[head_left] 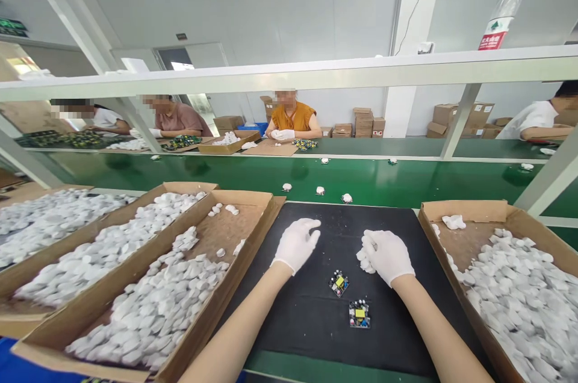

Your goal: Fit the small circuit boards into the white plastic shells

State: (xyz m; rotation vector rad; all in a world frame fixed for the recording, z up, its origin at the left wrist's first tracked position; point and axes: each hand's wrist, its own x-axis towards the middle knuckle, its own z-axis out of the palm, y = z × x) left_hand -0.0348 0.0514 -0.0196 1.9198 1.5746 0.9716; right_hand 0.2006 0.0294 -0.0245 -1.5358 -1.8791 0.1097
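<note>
Black mat point(298, 323) between cardboard trays point(465, 212)

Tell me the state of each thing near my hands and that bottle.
Left hand: gloved, open
Right hand: gloved, fingers curled at white pieces
Nearer circuit board: uncovered, components up
Farther circuit board: uncovered, components up
Nearest left tray: partly filled
Right tray: partly filled
Bottle: capped

Two black-and-yellow square circuit boards point(339, 284) inside the edges of the black mat point(311, 341); one open brown cardboard tray point(465, 211) at each side edge; three small white-topped pieces point(320, 190) along the near edge of the glossy green belt point(433, 181); one red-capped clear plastic bottle point(502, 17).
</note>
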